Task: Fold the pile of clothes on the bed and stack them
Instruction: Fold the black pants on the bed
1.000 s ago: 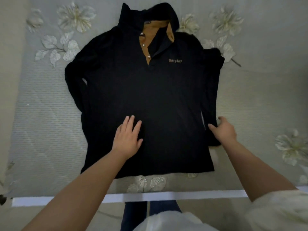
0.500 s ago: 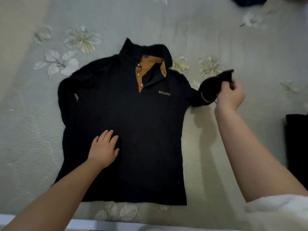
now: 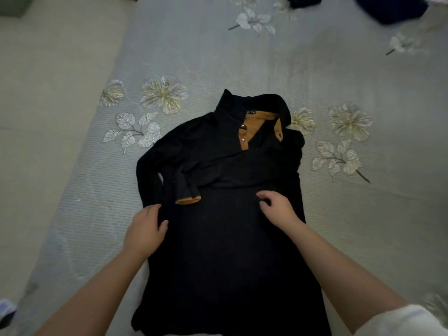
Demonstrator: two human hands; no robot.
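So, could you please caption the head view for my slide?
Black shirt on floral bedspread, one sleeve folded across; both hands on it.

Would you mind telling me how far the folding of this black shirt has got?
Done: the black shirt lies flat on the bed, and one sleeve is folded across the chest, its tan cuff near the other side. In hand: the left hand is at the unfolded sleeve; the right hand rests on the front. Left: that sleeve, folding the body, stacking.
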